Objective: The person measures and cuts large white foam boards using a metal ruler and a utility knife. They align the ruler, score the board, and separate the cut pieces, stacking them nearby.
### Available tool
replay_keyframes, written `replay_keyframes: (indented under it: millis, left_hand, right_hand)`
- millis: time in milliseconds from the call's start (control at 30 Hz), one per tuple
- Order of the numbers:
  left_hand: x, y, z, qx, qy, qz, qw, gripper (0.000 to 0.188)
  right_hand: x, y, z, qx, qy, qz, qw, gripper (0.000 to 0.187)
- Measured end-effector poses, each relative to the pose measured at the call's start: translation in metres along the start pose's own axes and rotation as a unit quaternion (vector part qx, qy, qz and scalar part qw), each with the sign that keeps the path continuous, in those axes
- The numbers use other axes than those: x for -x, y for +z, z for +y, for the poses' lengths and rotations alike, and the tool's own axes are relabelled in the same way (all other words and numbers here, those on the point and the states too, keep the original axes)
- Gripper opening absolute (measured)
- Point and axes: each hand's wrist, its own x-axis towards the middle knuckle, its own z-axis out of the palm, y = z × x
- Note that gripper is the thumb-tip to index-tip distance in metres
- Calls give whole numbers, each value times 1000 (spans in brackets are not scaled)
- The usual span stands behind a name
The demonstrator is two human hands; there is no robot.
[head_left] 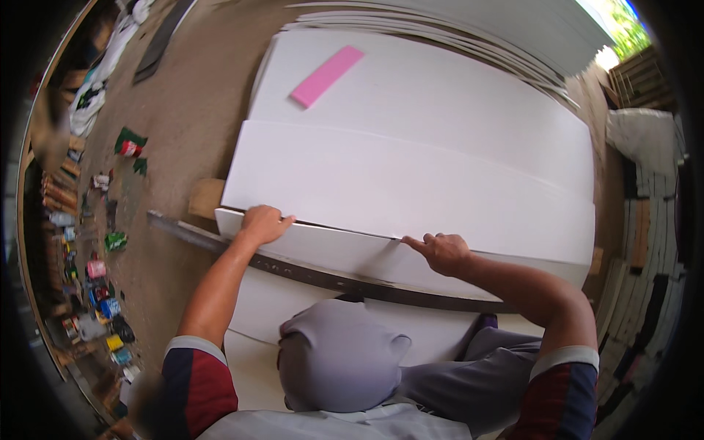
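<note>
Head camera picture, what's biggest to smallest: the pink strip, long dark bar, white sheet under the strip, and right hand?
1. White sheet
2. Long dark bar
3. Pink strip and right hand: these look about alike, and nearness to the camera makes it unsure.

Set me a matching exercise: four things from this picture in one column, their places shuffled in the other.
Things
1. Left hand
2. Right hand
3. Pink strip
4. Long dark bar

Places
A. Between the hands and the grey trousers
B. Near the left end of the white sheet
C. Lying slantwise, beyond both hands
D. At the right end of the dark gap

Pairs: 1-B; 2-D; 3-C; 4-A
</note>
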Motion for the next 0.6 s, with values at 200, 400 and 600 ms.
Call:
replay_keyframes:
  millis: [200,400,600]
  left_hand:
    - [-23,-10,200,-39,182,-167,968,70]
    - [-43,-10,322,-108,260,-241,929,65]
    - [-46,5,417,-88,263,-248,928,61]
  right_hand:
    - [87,56,94,53,39,50,997,27]
    - [138,82,141,-34,93,125,987,26]
    - [162,131,164,-17,73,282,957,26]
